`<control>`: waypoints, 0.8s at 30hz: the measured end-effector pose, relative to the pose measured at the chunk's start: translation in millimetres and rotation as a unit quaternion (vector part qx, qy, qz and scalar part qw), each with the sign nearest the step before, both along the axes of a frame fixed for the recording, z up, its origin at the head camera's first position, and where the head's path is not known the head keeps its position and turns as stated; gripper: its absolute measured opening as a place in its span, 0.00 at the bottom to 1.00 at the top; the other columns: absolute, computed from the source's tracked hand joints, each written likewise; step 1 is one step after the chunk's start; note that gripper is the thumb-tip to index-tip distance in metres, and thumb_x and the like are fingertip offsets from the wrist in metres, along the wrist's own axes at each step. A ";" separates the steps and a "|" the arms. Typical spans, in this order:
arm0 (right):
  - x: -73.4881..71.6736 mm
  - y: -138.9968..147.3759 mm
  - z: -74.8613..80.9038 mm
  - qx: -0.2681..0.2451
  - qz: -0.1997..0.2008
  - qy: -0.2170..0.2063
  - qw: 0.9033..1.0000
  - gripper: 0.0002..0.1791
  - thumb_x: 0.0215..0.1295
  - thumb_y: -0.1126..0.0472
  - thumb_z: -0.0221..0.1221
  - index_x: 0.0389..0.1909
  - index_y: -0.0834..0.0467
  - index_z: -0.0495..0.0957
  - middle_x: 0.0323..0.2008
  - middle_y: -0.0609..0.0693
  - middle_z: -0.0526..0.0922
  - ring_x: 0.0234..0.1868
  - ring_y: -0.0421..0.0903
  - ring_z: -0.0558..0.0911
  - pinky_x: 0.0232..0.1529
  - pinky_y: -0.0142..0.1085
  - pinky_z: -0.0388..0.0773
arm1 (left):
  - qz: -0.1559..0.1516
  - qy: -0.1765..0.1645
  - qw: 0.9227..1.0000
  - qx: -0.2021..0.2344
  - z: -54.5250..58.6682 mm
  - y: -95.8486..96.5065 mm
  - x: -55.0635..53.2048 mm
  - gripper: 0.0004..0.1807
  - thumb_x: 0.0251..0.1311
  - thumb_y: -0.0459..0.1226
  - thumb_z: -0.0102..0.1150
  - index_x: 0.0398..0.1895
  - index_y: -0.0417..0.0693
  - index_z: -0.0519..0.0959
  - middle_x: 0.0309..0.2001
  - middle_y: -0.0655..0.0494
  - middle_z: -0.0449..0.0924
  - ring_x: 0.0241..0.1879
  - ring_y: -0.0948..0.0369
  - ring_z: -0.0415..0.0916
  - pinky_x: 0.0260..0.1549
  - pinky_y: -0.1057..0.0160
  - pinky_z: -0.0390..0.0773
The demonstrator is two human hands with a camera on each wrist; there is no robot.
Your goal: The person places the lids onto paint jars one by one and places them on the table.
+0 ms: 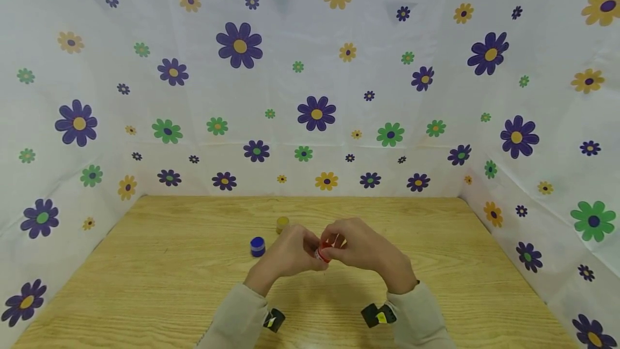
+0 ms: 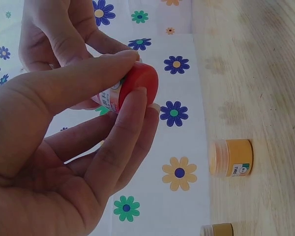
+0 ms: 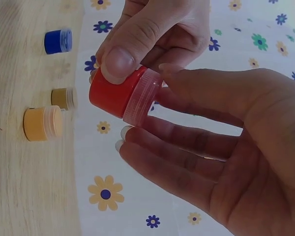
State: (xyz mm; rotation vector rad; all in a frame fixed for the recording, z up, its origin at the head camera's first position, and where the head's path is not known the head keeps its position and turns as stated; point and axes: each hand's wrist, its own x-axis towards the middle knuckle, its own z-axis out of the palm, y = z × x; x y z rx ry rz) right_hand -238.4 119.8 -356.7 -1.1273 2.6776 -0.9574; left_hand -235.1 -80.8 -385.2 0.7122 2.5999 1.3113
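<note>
A small red paint jar (image 1: 323,252) with a clear ribbed lid (image 3: 140,98) is held between both hands above the table. My left hand (image 1: 291,252) pinches its red body between thumb and fingers. My right hand (image 1: 360,246) has its thumb and fingers at the lid, pinching it from the other side. In the left wrist view, the jar's red base (image 2: 140,84) faces the camera and part of a printed label shows. A blue paint jar (image 1: 258,247) stands on the table left of my left hand. Behind that hand is an olive-yellow jar (image 1: 282,224).
An orange paint jar (image 3: 39,123) stands near the olive-yellow one in the wrist views. The wooden table (image 1: 160,284) is bounded at the back and sides by a white flower-print cloth (image 1: 286,90). Black wrist devices (image 1: 379,315) sit below both hands.
</note>
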 end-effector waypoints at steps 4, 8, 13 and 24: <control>-0.5 1.8 -1.4 -0.012 0.005 -0.008 1.000 0.08 0.67 0.66 0.67 0.46 0.59 0.86 0.42 0.50 0.87 0.44 0.46 0.85 0.44 0.31 0.85 | 0.003 0.004 1.000 0.000 0.0 0.0 -0.2 0.08 0.51 0.33 0.79 0.35 0.43 0.90 0.32 0.54 0.90 0.29 0.65 0.83 0.32 0.66 0.83; -0.8 3.4 -1.9 -0.021 0.022 -0.007 1.000 0.10 0.64 0.71 0.67 0.45 0.59 0.86 0.44 0.52 0.85 0.48 0.48 0.85 0.49 0.36 0.87 | 0.004 0.007 1.000 0.003 -0.3 -0.5 -0.7 0.09 0.50 0.34 0.79 0.35 0.42 0.90 0.31 0.53 0.90 0.28 0.65 0.83 0.31 0.67 0.83; -0.5 3.1 -0.8 -0.026 0.041 -0.009 0.999 0.11 0.62 0.74 0.67 0.44 0.60 0.87 0.44 0.52 0.85 0.49 0.49 0.84 0.51 0.39 0.87 | 0.000 0.010 1.000 0.008 0.2 -1.0 -0.5 0.09 0.50 0.33 0.79 0.34 0.42 0.90 0.32 0.52 0.90 0.28 0.65 0.84 0.31 0.67 0.83; 0.6 1.6 -1.9 -0.029 0.037 -0.011 0.999 0.10 0.64 0.73 0.67 0.44 0.61 0.87 0.42 0.52 0.86 0.46 0.48 0.85 0.46 0.33 0.86 | 0.004 0.005 1.000 0.005 0.9 0.0 1.1 0.08 0.51 0.32 0.78 0.35 0.43 0.90 0.32 0.53 0.90 0.28 0.65 0.84 0.31 0.65 0.83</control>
